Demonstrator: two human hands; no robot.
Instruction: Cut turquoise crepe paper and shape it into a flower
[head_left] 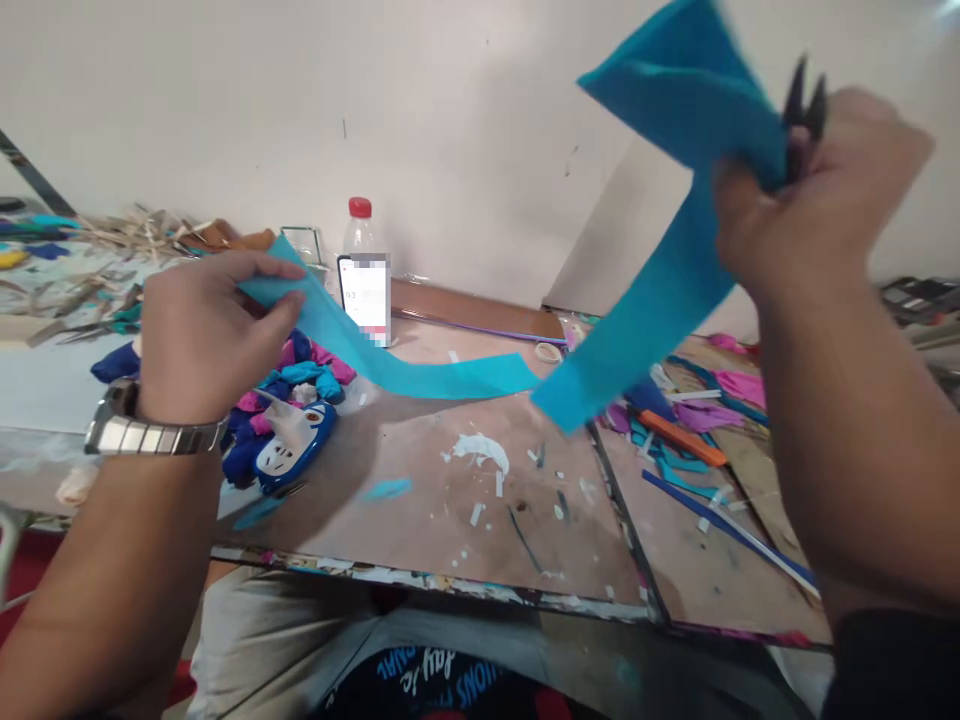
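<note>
White-spotted bench [427, 450], pale wall [480, 150] behind. At left, the left hand [199, 335] has its grip pinching a blue strip [442, 380]; upper right, the right hand [817, 215] grips blue fabric [675, 90] and a dark pointed tool [817, 110].

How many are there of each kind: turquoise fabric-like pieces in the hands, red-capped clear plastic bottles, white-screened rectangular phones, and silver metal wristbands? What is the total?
Turquoise strip in left hand, turquoise folded piece in right hand: 2
Bottle: 1
Phone: 1
Wristband: 1
Total: 5
</note>
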